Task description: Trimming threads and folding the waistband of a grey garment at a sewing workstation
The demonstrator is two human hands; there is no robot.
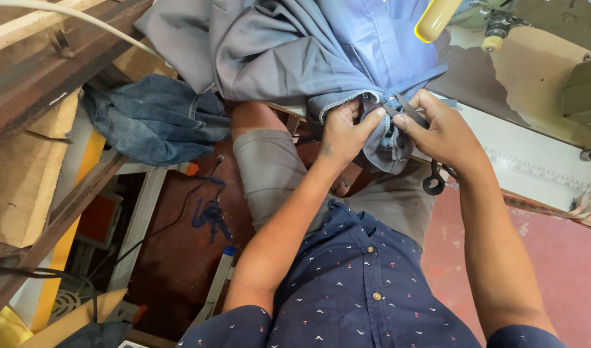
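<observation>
A blue-grey garment [295,58] hangs over the edge of a sewing table and down onto my lap. My left hand [342,132] pinches a bunched edge of that garment between thumb and fingers. My right hand [437,129] sits right beside it, touching the same bunch, and grips small black thread snips [431,180] whose ring handle dangles below the palm while the blades point into the fabric. Both hands meet just over my knees.
A folded pair of jeans [157,119] lies on a ledge at the left. The white sewing table [540,154] and part of a sewing machine [534,38] are at the right, with a yellow handle [435,18] above. Wooden beams and cables fill the left side.
</observation>
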